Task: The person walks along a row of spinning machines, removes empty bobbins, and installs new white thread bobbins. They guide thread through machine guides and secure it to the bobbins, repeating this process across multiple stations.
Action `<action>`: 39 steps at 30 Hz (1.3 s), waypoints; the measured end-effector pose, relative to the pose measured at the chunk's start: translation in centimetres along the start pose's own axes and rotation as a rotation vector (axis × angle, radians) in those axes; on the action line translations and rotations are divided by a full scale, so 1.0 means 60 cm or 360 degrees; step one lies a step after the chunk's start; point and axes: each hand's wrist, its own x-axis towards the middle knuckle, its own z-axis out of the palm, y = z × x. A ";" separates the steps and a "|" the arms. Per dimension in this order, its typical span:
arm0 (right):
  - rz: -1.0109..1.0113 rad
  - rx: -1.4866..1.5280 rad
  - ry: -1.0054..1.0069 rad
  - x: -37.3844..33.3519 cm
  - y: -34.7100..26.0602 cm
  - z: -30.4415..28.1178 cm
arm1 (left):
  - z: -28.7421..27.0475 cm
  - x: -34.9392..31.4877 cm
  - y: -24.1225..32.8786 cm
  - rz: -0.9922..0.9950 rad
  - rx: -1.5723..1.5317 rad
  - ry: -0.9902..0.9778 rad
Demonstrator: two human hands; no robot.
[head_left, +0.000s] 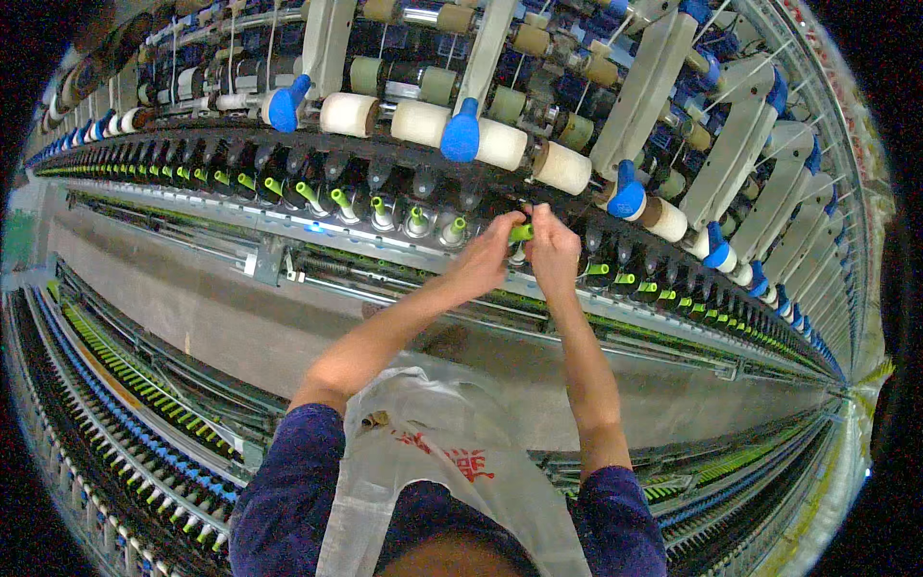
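Pinching the green tube, my left grip should be pressing lightly; what my right grip is holding, I cannot tell.

Ahead of me are cream rollers and grey levers with blue ends. At my lower left, another long machine borders the grey floor.

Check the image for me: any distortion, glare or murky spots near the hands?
Head view: fisheye bends the row of green tubes, corners black; head view: small bluish glare on the metal rail; head view: dark machinery behind the left hand and right hand, their fingertip contact too small to read.
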 end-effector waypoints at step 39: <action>-0.0651 -0.1540 -0.0499 0.026 -0.404 -0.101 | 0.087 -0.214 -0.479 -0.1453 -0.0966 0.0654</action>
